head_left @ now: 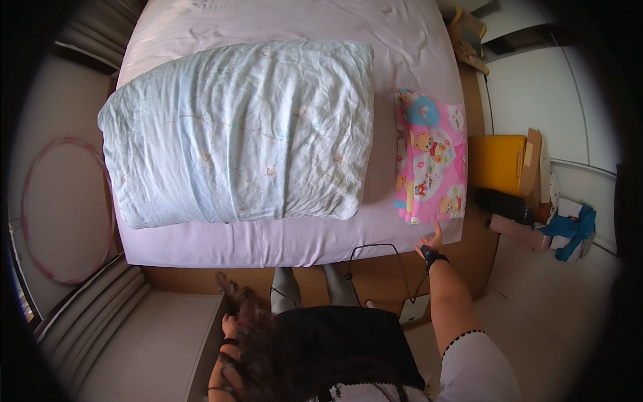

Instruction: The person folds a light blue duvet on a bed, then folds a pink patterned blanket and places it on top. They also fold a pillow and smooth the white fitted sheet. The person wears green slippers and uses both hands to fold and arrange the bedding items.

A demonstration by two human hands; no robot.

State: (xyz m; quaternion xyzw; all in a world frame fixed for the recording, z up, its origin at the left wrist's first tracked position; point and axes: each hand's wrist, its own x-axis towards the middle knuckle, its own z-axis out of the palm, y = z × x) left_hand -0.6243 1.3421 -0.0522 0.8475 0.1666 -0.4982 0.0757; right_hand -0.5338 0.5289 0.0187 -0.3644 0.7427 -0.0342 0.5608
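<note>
A pale blue quilt (pixel 241 134), folded into a thick, wrinkled bundle with a faint plant pattern, lies on the bed. To its right is a flat folded pink blanket (pixel 432 161) printed with teddy bears and hearts. My right hand (pixel 430 242) is open at the near edge of the pink blanket, fingers stretched toward it, and a dark band circles the wrist. Whether the fingertips touch the cloth is hard to make out. Low on the left, beside dark hair, is my left hand (pixel 230 326); its fingers are partly hidden.
The bed has a light pink sheet (pixel 321 244). A pink hoop (pixel 69 211) leans at the left, above grey curtains (pixel 94 321). Right of the bed stand a yellow case (pixel 497 164), cardboard (pixel 532 164) and a teal cloth (pixel 575 232). A black cable (pixel 375 245) loops near my legs.
</note>
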